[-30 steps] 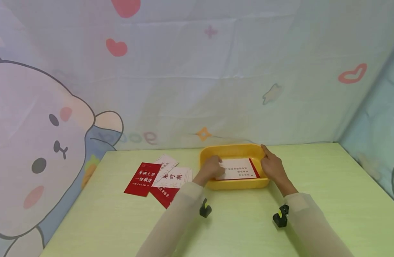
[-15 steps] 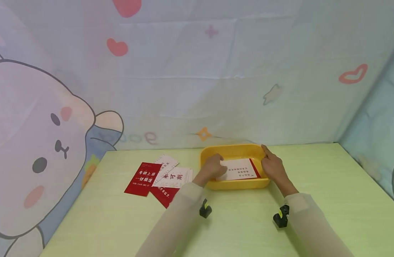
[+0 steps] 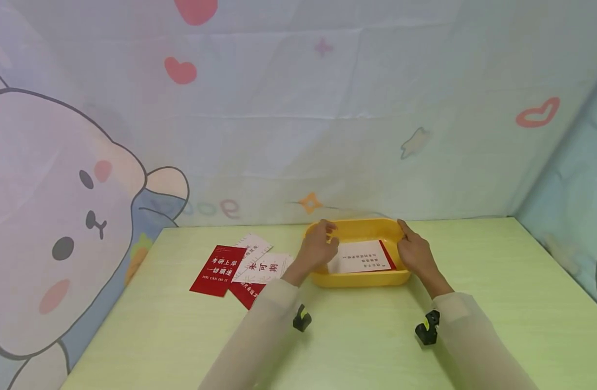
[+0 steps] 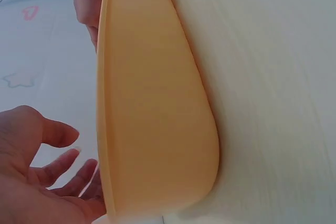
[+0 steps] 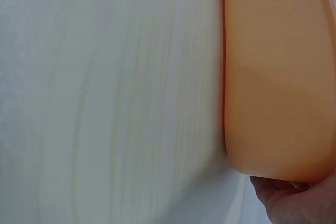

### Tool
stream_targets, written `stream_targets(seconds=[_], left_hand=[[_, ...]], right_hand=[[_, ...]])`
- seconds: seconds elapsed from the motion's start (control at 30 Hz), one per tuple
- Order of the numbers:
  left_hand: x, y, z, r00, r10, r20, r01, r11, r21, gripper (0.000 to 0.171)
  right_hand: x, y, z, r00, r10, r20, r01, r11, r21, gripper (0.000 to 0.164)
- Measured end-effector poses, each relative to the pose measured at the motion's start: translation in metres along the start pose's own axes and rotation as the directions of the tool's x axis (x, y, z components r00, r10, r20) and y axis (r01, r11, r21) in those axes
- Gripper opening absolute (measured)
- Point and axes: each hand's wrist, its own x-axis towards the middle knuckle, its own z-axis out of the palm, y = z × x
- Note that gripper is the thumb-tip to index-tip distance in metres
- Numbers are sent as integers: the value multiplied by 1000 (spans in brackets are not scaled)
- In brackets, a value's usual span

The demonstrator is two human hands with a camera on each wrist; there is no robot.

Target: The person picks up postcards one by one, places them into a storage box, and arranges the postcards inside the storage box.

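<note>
On the tabletop point(image 3: 483, 265), before the printed cloth point(image 3: 279, 157), pinches a yellow tray point(image 3: 361, 279), smooth, glossy and round-cornered, by its right end with the right grip point(image 3: 416, 253); poises the left grip point(image 3: 319, 248), loosely spread, at the left end. Inside, shows a white card point(image 3: 359, 257) with small lettering and red along its right edge.

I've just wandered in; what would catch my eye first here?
Probably the bright yellow tray near the back of the table, with a white card lying inside, the right hand gripping its right end and the left hand at its left end. Left of it, red and white cards overlap on the table. Beyond, a big cartoon animal fills the left side of the backdrop.
</note>
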Motion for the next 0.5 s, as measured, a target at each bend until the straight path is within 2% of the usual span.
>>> stream_targets(seconds=[0.1, 0.17, 0.33, 0.5], left_hand=[[0, -2, -5, 998, 36, -50, -37, 999, -23, 35], [-2, -3, -8, 998, 40, -53, -42, 999, -35, 35], [-2, -10, -13, 999, 12, -41, -14, 999, -43, 36], [-2, -18, -17, 996, 11, -84, -13, 1000, -24, 33]], right_hand=[[-1, 0, 0, 1000, -6, -5, 6, 1000, 0, 61], [-1, 0, -1, 1000, -12, -10, 12, 1000, 0, 60], [0, 1, -1, 1000, -9, -15, 9, 1000, 4, 60], [0, 1, 0, 1000, -7, -10, 7, 1000, 1, 61]])
